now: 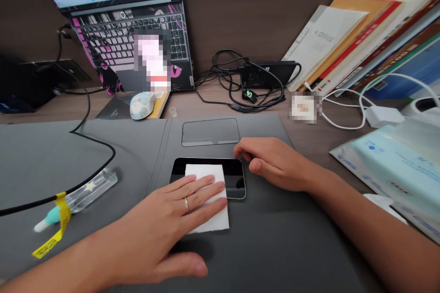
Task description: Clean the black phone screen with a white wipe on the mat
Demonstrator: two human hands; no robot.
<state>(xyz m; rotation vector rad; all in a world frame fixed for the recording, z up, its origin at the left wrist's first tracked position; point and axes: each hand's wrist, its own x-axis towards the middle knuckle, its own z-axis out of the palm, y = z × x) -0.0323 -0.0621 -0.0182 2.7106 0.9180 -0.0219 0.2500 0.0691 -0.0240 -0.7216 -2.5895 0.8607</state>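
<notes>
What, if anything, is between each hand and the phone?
Left hand: a white tissue, flat under its fingers and covering part of the phone. Right hand: nothing visible between it and the phone's near corner.

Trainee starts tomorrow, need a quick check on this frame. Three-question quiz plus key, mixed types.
1. Which of the person's hands rests on the white tissue over the phone?
2. True or false: the tissue covers the whole phone.
3. What lies on the gray mat just beyond the phone?
A) the computer mouse
B) a clear rectangular sheet
C) a stack of books

Key:
1. The left hand.
2. False; the phone's black face shows on both sides of it.
3. B.
</notes>
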